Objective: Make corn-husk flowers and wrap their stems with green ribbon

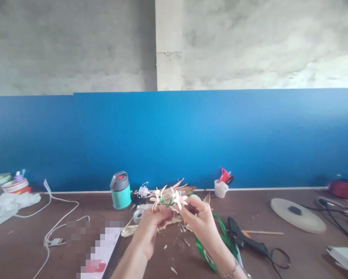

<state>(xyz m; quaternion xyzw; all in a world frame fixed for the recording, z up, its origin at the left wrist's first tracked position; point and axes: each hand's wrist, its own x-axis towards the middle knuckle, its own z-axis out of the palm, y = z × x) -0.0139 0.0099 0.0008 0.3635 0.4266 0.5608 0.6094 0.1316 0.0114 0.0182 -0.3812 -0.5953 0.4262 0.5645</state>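
Both my hands are raised over the brown table [302, 252], pinching a small craft piece between them. My left hand [149, 228] is closed on the lower part of a bunch of pale straw-coloured flowers [169, 197] bound with green tape. My right hand [198, 219] pinches the same bunch from the right, near a white petal. A loop of green ribbon [220, 232] lies beneath my right wrist. Pale husk scraps [176, 228] are scattered under my hands.
A teal flask [120, 190], a tape roll [138, 215] and white cables [54, 217] lie to the left. A black glue gun [243, 236], a white cup with scissors [221, 188] and a round white disc [297, 214] are on the right. A blue wall panel [174, 139] stands behind.
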